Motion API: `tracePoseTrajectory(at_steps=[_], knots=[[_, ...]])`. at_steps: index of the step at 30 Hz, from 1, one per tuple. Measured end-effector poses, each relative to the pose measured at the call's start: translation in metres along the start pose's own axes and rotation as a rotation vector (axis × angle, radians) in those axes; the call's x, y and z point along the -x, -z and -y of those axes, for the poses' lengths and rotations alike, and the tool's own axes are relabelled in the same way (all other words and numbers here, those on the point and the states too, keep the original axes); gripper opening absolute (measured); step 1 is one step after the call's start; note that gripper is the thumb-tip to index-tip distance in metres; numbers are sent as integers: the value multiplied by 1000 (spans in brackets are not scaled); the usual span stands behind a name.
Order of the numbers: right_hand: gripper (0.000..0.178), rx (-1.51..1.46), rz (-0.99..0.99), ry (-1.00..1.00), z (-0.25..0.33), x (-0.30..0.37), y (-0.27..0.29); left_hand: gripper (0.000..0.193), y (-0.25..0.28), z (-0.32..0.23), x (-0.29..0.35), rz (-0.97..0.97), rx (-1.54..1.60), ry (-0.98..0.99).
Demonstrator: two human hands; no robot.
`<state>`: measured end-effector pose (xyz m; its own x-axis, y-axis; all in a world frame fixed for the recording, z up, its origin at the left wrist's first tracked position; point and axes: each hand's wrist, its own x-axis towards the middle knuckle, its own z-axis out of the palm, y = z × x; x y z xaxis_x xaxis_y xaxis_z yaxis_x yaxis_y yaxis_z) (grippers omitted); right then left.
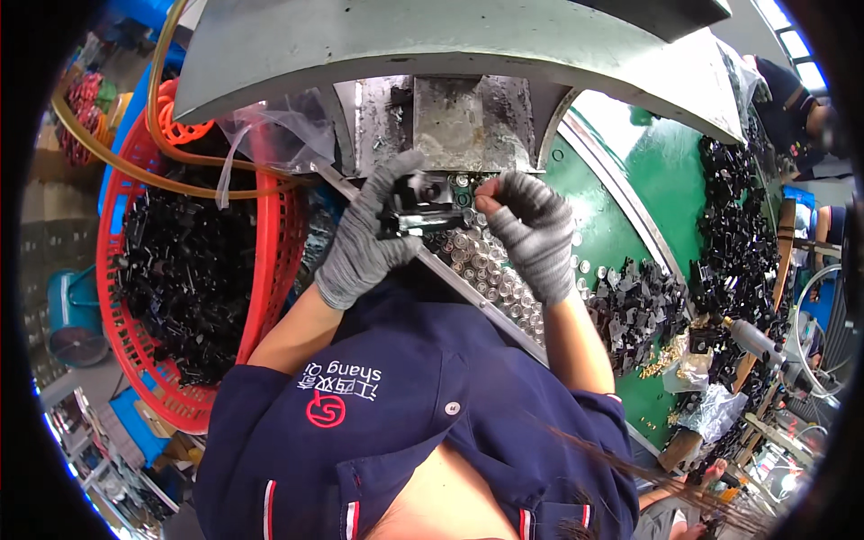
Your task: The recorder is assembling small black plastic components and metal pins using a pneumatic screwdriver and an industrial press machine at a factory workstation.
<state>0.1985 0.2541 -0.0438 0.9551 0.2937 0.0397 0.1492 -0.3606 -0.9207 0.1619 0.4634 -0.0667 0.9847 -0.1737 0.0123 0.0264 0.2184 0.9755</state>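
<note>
My left hand (357,247), in a grey knitted glove, grips a glossy black bracket-like part (423,218) with a round hole or boss in it. Beside the part's right end is my right hand (540,236), gloved too, with bare fingertips. Its thumb and forefinger are pinched together; whatever lies between them is too small to make out. Below both hands, many small silvery round metal pieces (490,270) are spread over the worktop, partly hidden by the hands and the black part.
A grey machine frame (450,45) arches over the far side, above a worn metal block (450,117). At left stands a red basket (261,261) full of black parts. Black parts (639,301) lie heaped on the green worktop (621,189) at right. Other people are at far right.
</note>
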Motion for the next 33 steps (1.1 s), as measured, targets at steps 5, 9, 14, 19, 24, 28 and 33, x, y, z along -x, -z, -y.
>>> tracePoseTrajectory(at_steps=[5, 9, 14, 19, 24, 28, 33], knots=[[8, -74, -276, 189, 19, 8, -19, 77, -24, 3, 1, 7, -149, -86], [10, -42, -307, 240, 22, 13, -15, 73, -31, -4, 0, -3, -341, -159], [18, 165, -191, 360, 19, 20, 1, 73, -33, -3, 1, 20, -469, -228], [29, -426, -294, -73, 20, 31, 2, 72, -35, -16, -8, 154, -521, -424], [36, -577, -65, -187, 24, 22, 14, 73, -39, -20, -12, 222, -642, -493], [35, -475, -45, -168, 9, 24, 16, 70, -43, -15, -11, 189, -714, -448], [33, -494, -29, -284, -9, 32, 1, 68, -32, -26, -14, 411, -775, -131]])
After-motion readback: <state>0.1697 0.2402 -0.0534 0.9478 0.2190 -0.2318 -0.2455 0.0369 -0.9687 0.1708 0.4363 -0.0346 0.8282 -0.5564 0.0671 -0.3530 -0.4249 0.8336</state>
